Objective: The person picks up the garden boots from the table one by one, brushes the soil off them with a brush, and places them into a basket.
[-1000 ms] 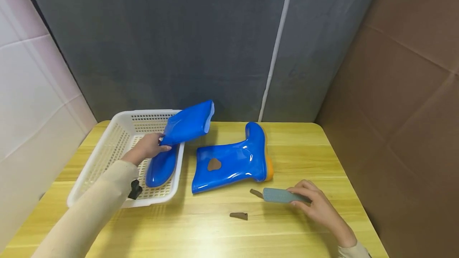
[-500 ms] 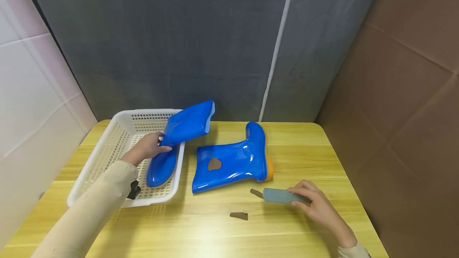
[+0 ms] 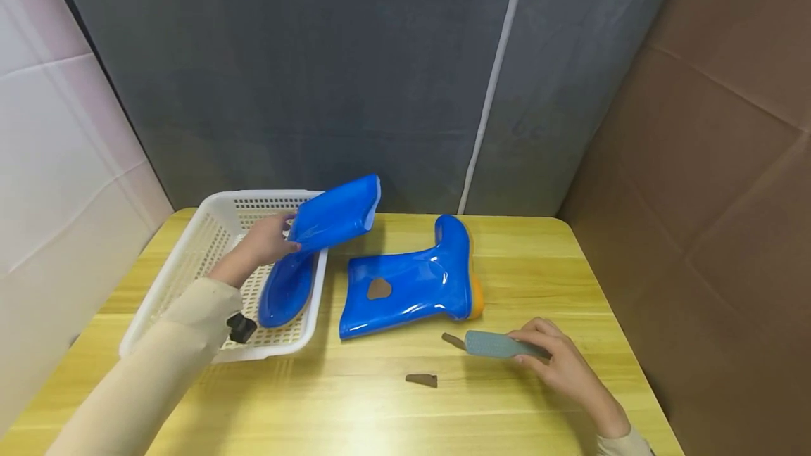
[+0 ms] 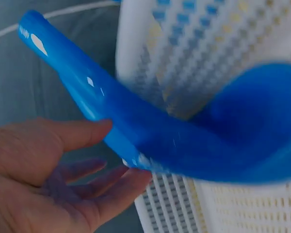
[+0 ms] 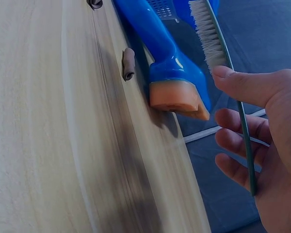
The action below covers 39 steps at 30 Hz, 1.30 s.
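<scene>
In the head view, a blue rain boot (image 3: 336,213) leans in the white basket (image 3: 319,280), its toe down inside and its shaft sticking out over the right rim. My left hand (image 3: 260,241) pinches this boot near the ankle. The left wrist view has the thumb on one side of the blue boot (image 4: 155,126) and fingertips on the other. A second rain boot (image 3: 405,287) with an orange sole lies on its side, a brown patch (image 3: 379,288) on its shaft. My right hand (image 3: 567,368) holds a brush (image 5: 238,97) by its thin handle, above the table.
Two curled brown scraps lie on the wooden table (image 3: 355,414): one scrap (image 3: 422,380) towards the front, another scrap (image 3: 453,340) near the brush. A dark wall (image 3: 304,76) stands behind, with a brown wall (image 3: 716,203) at the right.
My left hand has risen slightly, and the boot it holds has turned and shifted a little. The right hand with the brush and the lying boot stay put.
</scene>
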Motion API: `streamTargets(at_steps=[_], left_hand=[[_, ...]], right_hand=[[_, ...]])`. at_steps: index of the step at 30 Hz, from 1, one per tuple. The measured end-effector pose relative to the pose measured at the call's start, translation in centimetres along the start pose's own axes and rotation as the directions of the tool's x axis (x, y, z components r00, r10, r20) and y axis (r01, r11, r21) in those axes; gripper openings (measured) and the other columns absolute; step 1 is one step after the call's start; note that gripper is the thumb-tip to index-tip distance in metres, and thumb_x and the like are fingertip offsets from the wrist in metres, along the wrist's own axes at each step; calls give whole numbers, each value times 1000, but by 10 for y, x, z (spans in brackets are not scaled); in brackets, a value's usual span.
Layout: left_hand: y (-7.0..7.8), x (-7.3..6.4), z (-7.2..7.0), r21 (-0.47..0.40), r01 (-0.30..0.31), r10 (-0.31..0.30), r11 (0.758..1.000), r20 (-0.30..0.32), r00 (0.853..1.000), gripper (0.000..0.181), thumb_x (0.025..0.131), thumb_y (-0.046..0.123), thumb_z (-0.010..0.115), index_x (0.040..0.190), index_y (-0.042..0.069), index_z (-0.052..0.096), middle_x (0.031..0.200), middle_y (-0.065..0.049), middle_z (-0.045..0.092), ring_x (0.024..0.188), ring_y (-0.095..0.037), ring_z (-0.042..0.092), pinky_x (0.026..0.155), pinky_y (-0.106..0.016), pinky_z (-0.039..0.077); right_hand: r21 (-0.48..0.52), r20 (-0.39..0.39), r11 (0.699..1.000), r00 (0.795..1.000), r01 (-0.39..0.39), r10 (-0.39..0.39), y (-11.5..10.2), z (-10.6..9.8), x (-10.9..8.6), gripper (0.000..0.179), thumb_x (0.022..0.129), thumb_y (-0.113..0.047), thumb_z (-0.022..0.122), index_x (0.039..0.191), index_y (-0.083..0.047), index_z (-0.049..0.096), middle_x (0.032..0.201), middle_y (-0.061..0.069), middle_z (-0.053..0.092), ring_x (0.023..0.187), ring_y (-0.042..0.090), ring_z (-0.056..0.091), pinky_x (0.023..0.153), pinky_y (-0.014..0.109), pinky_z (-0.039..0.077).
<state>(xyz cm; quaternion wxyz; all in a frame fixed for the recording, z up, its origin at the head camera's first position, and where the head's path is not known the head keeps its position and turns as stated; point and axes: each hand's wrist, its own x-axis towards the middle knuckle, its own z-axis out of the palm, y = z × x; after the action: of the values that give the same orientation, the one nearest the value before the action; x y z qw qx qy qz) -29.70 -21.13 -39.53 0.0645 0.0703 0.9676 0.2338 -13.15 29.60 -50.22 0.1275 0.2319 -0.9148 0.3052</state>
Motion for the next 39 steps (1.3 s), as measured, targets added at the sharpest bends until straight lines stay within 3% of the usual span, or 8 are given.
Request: streamTargets(at_steps=[6,9,12,19,25,29,34,39], left_hand=[[21,-8,2,-81,-88,72,993,-186,980,55,95,10,53,145,-7,39,137,-35,51,123,-50,55,99,-60,49],[37,-18,3,-138,-147,106,979,-270,957,50,97,11,48,144,-3,43,138,-32,52,122,-48,57,98,-59,51],[55,-28,9,-184,-224,154,957,-332,931,46,99,13,52,142,-1,46,134,-29,55,119,-45,60,95,-56,54],[82,-43,15,-221,-369,248,903,-434,866,40,99,16,59,137,5,55,124,-19,61,110,-34,65,88,-49,59],[100,-53,23,-253,-454,307,854,-460,833,37,97,15,62,134,9,60,119,-15,64,105,-27,67,86,-44,60],[116,-60,36,-300,-470,333,830,-410,849,39,98,19,62,136,11,58,117,-12,64,106,-23,67,87,-40,60],[132,-64,63,-317,-436,328,842,-341,881,46,98,28,63,141,16,53,126,-10,58,114,-27,62,95,-44,57],[135,-59,95,-345,-380,258,858,-350,900,45,99,29,61,142,17,54,132,-15,54,119,-33,56,92,-47,56]], right_hand=[[-4,4,1000,1000,-9,9,-2,0,0,40,77,-10,81,114,-22,73,102,-12,62,94,-3,52,76,23,52],[-6,-1,1000,1000,-9,9,-3,0,1,39,76,-10,82,113,-21,73,102,-12,62,94,-2,52,76,23,52],[-8,-4,1000,1000,-3,3,-3,0,1,39,76,-10,82,113,-21,73,102,-11,63,94,-2,53,76,23,52],[-1,-4,1000,1000,-1,1,-2,0,3,39,77,-11,81,114,-21,73,102,-11,62,94,-2,53,76,23,52],[9,-3,1000,1000,-4,4,-1,0,4,38,78,-12,81,114,-23,73,102,-12,62,94,-1,53,76,23,52],[8,-9,1000,1000,-4,4,0,0,4,38,78,-13,81,114,-24,73,102,-12,63,94,-1,53,76,24,52],[2,-9,1000,1000,0,0,0,-1,6,38,78,-13,81,114,-24,72,102,-12,63,95,-1,53,77,24,53],[-1,-2,1000,1000,-10,10,-1,-1,6,38,78,-13,81,113,-23,73,102,-13,62,95,-2,52,76,23,52]])
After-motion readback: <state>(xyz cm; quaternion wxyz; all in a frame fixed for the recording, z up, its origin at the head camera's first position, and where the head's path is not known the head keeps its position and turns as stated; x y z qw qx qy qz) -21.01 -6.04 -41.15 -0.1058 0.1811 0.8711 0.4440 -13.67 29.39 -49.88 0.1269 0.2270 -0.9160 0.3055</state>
